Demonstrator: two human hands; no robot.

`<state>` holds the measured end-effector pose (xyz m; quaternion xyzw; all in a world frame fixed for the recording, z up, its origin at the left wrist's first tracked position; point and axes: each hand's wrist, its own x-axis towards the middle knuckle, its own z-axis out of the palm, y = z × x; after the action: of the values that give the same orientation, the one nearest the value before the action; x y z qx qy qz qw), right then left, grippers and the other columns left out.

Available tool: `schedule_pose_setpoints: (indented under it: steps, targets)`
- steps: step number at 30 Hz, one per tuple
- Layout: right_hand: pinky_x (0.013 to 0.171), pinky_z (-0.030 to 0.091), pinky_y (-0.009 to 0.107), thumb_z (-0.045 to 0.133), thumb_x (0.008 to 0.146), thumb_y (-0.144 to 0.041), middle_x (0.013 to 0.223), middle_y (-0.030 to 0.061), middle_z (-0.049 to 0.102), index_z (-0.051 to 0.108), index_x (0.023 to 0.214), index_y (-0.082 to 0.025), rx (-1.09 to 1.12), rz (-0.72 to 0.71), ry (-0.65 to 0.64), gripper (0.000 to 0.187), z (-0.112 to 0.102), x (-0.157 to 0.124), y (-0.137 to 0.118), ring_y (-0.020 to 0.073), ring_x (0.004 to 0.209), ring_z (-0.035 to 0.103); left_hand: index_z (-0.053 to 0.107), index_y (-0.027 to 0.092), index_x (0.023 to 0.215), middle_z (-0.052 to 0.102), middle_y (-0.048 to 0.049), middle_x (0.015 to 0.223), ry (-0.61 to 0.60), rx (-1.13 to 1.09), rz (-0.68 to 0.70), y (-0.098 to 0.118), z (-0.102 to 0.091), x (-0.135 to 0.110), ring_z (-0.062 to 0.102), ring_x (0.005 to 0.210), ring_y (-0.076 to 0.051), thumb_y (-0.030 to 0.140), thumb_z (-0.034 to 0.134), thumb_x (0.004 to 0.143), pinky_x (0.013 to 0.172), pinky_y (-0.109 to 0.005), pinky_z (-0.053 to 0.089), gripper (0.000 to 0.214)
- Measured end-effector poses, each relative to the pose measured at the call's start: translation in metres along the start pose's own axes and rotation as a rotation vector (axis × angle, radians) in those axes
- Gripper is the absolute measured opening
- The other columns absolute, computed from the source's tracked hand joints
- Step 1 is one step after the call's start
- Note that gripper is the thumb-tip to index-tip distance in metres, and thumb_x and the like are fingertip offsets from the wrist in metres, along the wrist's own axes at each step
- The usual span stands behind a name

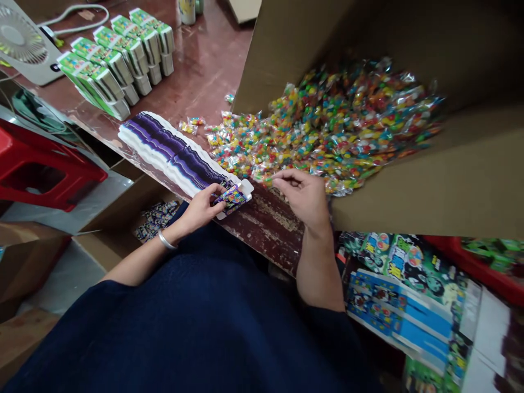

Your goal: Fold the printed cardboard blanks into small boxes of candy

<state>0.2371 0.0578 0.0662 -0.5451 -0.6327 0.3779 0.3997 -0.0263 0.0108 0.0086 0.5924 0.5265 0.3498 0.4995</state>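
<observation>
Grips a small purple box in the left hand, near the middle of the frame — fingers and thumb closed on the printed face, end flap standing open toward the right. Holds the right hand farther right, thumb and forefinger all but together at a candy packet; cannot tell, for the blur, whether firmly pinched or only touched. Could lose the packet onto the table if caught merely by a slick corner. Could drag a neighbour along too, with the candy heap lying so tangled just above, spilling from a big cardboard box at upper right. Could crease the box walls by squeezing too hard with the left, or bend the flap by knocking against it. Could also upset the fanned row of purple cartons stretching toward the upper left — by catching the left forearm on cartons set so close to the table's front edge.
</observation>
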Motion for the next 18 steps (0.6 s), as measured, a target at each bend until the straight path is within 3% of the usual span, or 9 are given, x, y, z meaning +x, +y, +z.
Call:
schedule_pose_setpoints:
  steps: [3,7,14,18]
  targets:
    - [0.067,0.053,0.031,0.076,0.085,-0.034,0.085,0.0029,0.078,0.08,0.088,-0.021,-0.02,-0.015,-0.102,0.014,0.008,-0.004,-0.017,0.0162,0.071,0.065,0.063,0.017,0.104,0.069,-0.002,0.098,0.009,-0.033,0.007,0.003,0.001,-0.001,0.06,0.077,-0.013,0.021,0.066,0.083,0.071,-0.026,0.05,0.021]
    - [0.062,0.05,0.03,0.075,0.088,-0.039,0.082,0.0024,0.077,0.079,0.088,-0.021,-0.04,0.001,-0.187,0.019,0.014,-0.003,-0.018,0.0148,0.065,0.061,0.062,0.018,0.103,0.066,-0.0006,0.096,0.041,-0.076,-0.001,0.005,0.0,-0.003,0.058,0.074,-0.012,0.022,0.067,0.083,0.069,-0.026,0.05,0.022]
    - [0.068,0.052,0.032,0.077,0.09,-0.032,0.082,0.0012,0.071,0.076,0.086,-0.024,-0.222,-0.127,-0.055,0.009,0.039,-0.005,-0.015,0.0155,0.068,0.06,0.062,0.017,0.104,0.069,-0.0032,0.096,-0.068,-0.256,0.047,0.001,0.01,-0.003,0.065,0.086,-0.015,0.019,0.072,0.082,0.08,-0.03,0.056,0.024]
    - [0.086,0.058,0.04,0.071,0.096,-0.039,0.098,0.007,0.07,0.078,0.083,-0.026,-0.278,-0.294,-0.028,0.02,0.045,-0.008,-0.016,0.0226,0.09,0.068,0.055,0.023,0.136,0.066,-0.0043,0.106,0.023,-0.411,0.051,0.005,0.017,-0.005,0.066,0.082,-0.015,0.017,0.076,0.08,0.076,-0.031,0.06,0.06]
